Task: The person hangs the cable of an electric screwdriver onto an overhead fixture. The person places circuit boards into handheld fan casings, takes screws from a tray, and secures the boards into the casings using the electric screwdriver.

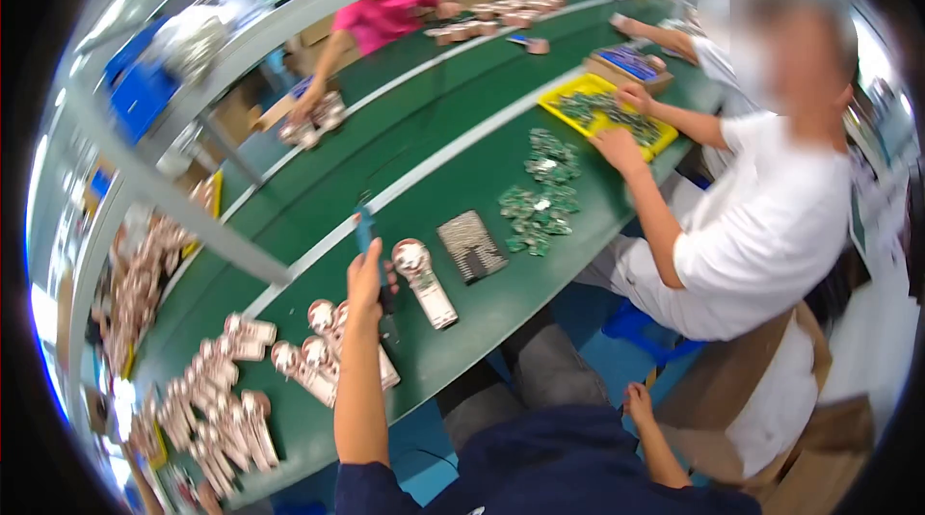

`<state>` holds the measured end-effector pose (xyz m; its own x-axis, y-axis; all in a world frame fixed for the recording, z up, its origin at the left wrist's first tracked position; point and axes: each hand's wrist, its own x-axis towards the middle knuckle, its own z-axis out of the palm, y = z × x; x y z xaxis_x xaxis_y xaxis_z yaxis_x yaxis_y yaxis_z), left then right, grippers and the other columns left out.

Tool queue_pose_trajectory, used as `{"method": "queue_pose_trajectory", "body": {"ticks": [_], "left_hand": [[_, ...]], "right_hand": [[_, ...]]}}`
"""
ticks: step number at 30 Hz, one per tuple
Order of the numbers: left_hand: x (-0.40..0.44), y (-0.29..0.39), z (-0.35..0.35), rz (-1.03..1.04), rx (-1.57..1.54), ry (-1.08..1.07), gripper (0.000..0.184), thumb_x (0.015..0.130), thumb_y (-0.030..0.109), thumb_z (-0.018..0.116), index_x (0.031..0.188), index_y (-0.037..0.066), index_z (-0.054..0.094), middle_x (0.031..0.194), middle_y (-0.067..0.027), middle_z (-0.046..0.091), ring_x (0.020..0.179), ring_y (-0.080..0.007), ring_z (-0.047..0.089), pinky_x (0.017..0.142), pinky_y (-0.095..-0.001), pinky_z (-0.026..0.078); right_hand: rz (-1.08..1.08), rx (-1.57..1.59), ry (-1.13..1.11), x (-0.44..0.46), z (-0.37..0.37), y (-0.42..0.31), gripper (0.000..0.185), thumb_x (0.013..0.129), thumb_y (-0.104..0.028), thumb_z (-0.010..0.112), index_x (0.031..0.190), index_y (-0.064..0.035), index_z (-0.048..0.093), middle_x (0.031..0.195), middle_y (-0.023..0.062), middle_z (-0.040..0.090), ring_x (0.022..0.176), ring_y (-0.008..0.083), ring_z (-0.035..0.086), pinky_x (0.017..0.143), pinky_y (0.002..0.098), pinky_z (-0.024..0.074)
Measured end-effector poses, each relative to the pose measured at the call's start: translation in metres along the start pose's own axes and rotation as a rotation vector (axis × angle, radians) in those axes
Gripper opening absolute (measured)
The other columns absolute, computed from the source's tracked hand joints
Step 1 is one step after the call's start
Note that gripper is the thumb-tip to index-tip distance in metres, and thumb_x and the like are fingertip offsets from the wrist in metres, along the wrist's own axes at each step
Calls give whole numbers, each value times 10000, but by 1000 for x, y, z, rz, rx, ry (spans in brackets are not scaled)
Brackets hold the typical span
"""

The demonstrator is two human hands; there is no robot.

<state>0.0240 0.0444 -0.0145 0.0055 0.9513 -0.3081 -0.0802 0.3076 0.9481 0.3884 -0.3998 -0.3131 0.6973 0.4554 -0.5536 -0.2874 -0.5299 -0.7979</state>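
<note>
My left hand is wrapped round a blue and black electric screwdriver, held over the green bench with its lower end pointing down. Just right of it lies a pinkish handheld housing with a round head and long handle. Similar housings lie under and left of my left forearm, partly hidden by it. Beyond the single housing sits a dark block covered with small silvery pieces. My right hand hangs low beside my lap, off the bench, its fingers curled; whatever they hold is too small to tell.
Green circuit boards are heaped on the bench. A co-worker in white on my right reaches into a yellow tray of boards. More housings crowd the left end. A slanted metal post rises at left. Someone in pink works opposite.
</note>
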Motion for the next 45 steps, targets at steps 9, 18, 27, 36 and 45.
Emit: {"method": "queue_pose_trajectory", "body": {"ticks": [9, 18, 27, 36, 45], "left_hand": [[-6, -8, -15, 26, 197, -38, 304, 929, 341, 671, 955, 91, 498, 698, -8, 530, 540, -114, 534, 465, -272, 469], [5, -18, -43, -195, 134, 147, 366, 978, 384, 575, 1052, 28, 620, 895, -111, 638, 777, -232, 618, 701, -353, 523], [-3, 0, -46, -122, 226, -7, 493, 937, 522, 573, 1163, 88, 519, 1023, -136, 616, 962, -270, 611, 853, -436, 512], [34, 41, -62, -254, 652, -49, 645, 891, 587, 587, 1287, 92, 470, 1183, -168, 575, 1130, -303, 525, 1022, -470, 371], [-248, -128, 46, 976, 1139, -885, 377, 854, 29, 588, 1213, -30, 489, 1138, -178, 577, 1155, -344, 546, 1044, -490, 382]], "right_hand": [[623, 394, -209, -19, 5, 144, 343, 977, -316, 539, 1159, -35, 613, 987, 134, 675, 904, 281, 634, 787, 435, 523], [685, 319, 159, -66, 26, 144, 316, 971, -281, 538, 1140, -29, 627, 999, 173, 668, 909, 316, 629, 817, 442, 514], [257, -258, 275, -180, 56, 347, 291, 966, -246, 537, 1121, -22, 641, 1011, 211, 662, 913, 351, 624, 848, 449, 505], [-288, 133, 622, -200, -22, -19, 49, 906, -34, 603, 946, -8, 613, 930, 115, 624, 846, 247, 609, 758, 317, 477], [-353, -422, 443, -136, -12, -28, 173, 819, -163, 676, 957, -70, 625, 951, 50, 645, 967, 236, 580, 843, 387, 371]]}}
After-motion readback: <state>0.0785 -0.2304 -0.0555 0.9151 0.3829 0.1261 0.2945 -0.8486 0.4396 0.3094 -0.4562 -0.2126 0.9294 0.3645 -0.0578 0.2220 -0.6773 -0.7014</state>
